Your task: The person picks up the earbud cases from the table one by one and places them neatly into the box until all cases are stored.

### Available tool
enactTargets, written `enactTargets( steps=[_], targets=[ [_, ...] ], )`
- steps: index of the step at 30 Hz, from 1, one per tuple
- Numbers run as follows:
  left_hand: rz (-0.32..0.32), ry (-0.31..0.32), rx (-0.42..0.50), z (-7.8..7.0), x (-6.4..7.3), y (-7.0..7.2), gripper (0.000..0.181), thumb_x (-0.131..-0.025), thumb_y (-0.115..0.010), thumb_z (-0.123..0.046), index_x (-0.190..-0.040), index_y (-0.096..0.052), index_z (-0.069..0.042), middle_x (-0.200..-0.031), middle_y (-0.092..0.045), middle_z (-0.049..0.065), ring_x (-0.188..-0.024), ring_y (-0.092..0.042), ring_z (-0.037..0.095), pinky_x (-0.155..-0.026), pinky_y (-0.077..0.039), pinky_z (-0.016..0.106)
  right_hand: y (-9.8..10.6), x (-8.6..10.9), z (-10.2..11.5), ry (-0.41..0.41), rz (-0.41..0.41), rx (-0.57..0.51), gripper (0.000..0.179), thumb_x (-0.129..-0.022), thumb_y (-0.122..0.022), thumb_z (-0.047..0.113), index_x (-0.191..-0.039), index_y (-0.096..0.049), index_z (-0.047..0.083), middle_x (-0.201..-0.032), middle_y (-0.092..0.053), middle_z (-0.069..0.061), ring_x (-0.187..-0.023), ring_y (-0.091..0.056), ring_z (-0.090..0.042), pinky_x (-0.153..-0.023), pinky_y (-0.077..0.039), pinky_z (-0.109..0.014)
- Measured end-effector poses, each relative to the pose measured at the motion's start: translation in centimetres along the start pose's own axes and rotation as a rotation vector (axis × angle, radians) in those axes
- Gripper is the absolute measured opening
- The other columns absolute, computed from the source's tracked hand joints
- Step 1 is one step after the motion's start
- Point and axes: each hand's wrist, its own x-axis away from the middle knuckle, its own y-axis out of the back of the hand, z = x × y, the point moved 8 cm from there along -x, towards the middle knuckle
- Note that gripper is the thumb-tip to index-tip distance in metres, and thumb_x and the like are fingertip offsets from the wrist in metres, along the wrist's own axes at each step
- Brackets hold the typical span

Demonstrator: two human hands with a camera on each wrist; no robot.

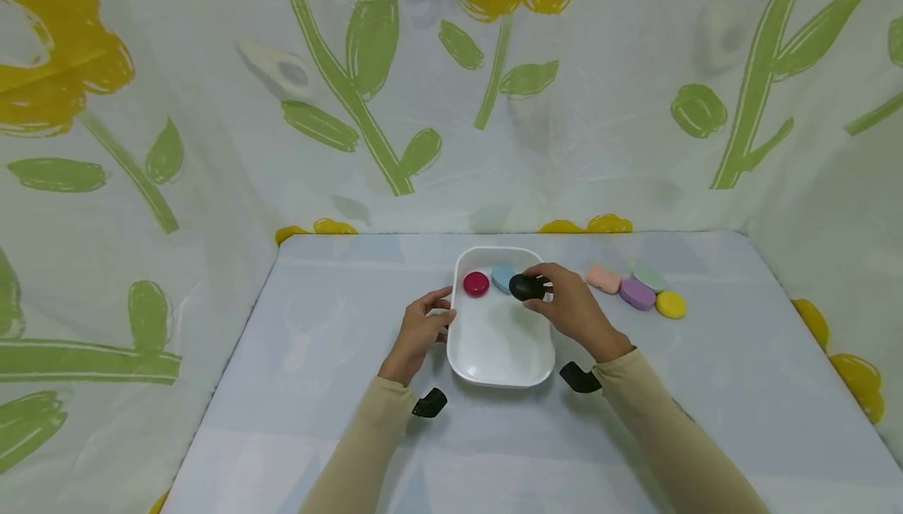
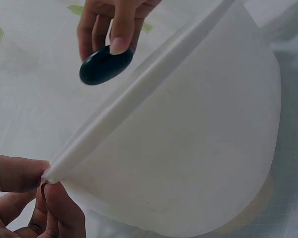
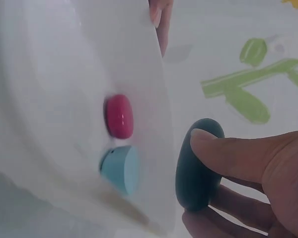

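Observation:
A white rectangular tray [image 1: 501, 349] with raised walls lies on the table. My left hand [image 1: 418, 334] pinches its left rim between thumb and fingers, as the left wrist view shows close up. In my right hand [image 1: 573, 309] a smooth, rounded, dark stone-like piece [image 3: 198, 166] is gripped between thumb and fingers, over the tray's right back part. Inside the tray, near the back wall, sit a glossy crimson rounded piece [image 1: 476, 284] and a light blue piece [image 3: 121, 169] with a flat face. The dark piece partly overlaps the blue one in the head view.
Right of the tray lies a cluster of rounded pieces: pink [image 1: 603, 279], mint green [image 1: 648, 277], purple [image 1: 638, 294] and yellow [image 1: 671, 305]. A flower-printed curtain [image 1: 607, 122] encloses the pale table [image 1: 282, 420] at the back and sides. Black wrist mounts [image 1: 580, 378] stick out from the sleeves.

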Motion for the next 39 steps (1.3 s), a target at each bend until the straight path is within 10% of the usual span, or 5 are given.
enactTargets(
  steps=[23, 39],
  targets=[
    [-0.009, -0.001, 0.014, 0.1, 0.0, -0.1, 0.047, -0.102, -0.066, -0.003, -0.148, -0.061, -0.007, -0.119, -0.059, 0.013, -0.074, -0.056, 0.018, -0.059, -0.053, 0.024, -6.4, -3.9, 3.4, 0.015, 0.319, 0.128, 0.036, -0.087, -0.087, 0.004, -0.12, -0.073, 0.0, -0.115, -0.073, -0.01, -0.109, -0.066, -0.027, -0.103, -0.055, -0.045],
    [-0.008, -0.015, 0.001, -0.2, 0.3, -0.2, 0.047, -0.102, -0.065, -0.002, -0.148, -0.061, -0.006, -0.12, -0.06, 0.016, -0.072, -0.055, 0.017, -0.059, -0.053, 0.024, -5.5, -3.2, 2.3, 0.048, 0.188, 0.064, 0.031, -0.093, -0.077, -0.004, -0.124, -0.071, -0.004, -0.121, -0.07, -0.02, -0.114, -0.067, -0.037, -0.1, -0.056, -0.049]
  ],
)
